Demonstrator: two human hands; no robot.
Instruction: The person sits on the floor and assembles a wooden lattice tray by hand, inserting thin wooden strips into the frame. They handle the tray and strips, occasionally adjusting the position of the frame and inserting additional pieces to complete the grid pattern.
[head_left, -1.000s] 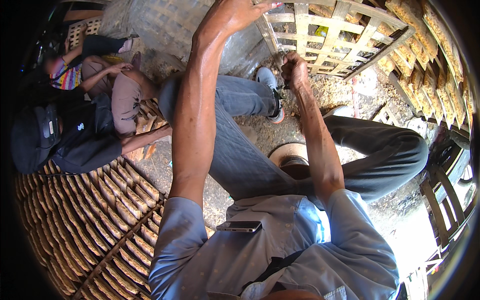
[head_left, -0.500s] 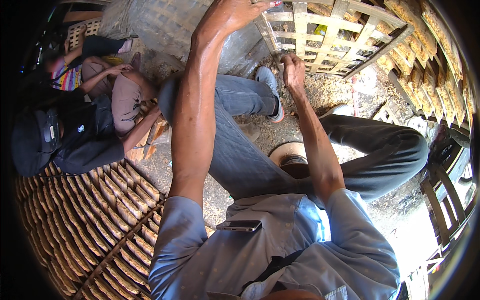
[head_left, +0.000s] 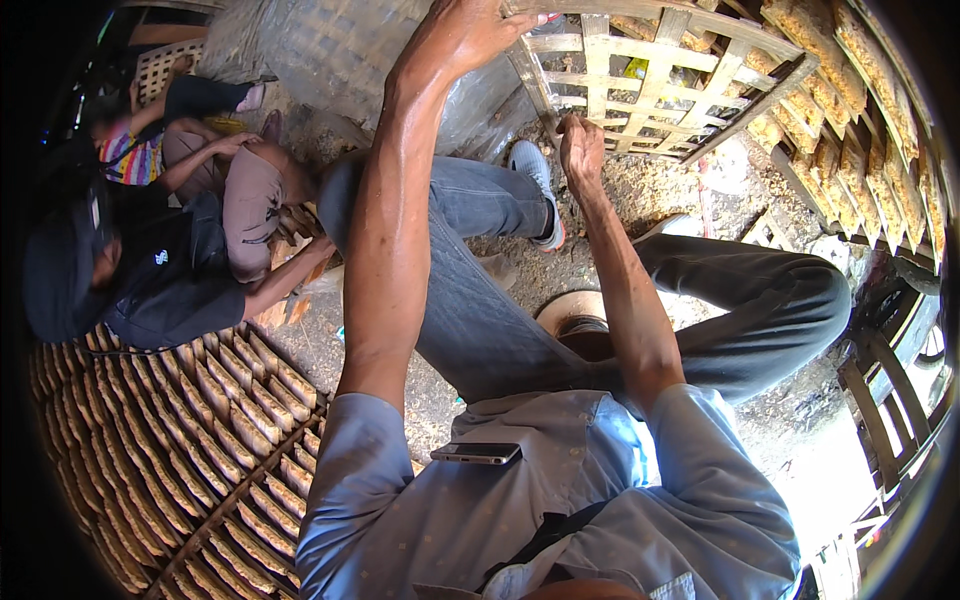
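Observation:
A slatted bamboo lattice tray (head_left: 597, 70) stands tilted at the top, in front of me. My left hand (head_left: 468, 38) is at its upper left corner, fingers closed on the rim; the picture's upper edge cuts off part of that hand. Lower down the same side, my right hand (head_left: 582, 150) pinches the tray's near left corner with bent fingers. Through the gaps between the slats I see littered ground and a bit of yellow. A small red and white thing shows beside my left fingertips, too small to name.
Leaning racks of pale, crusty slabs (head_left: 880, 180) rise at the right; more slab rows (head_left: 170, 430) fill the lower left. A co-worker in black (head_left: 170, 270) sits at my left, another in stripes (head_left: 135, 155) beyond. Plastic sheeting (head_left: 320, 60) lies behind. Wooden slats (head_left: 880, 390) stand far right.
The tray and both my hands have shifted very slightly to the left in the picture. The co-worker in black has turned the head a little. My grip looks the same.

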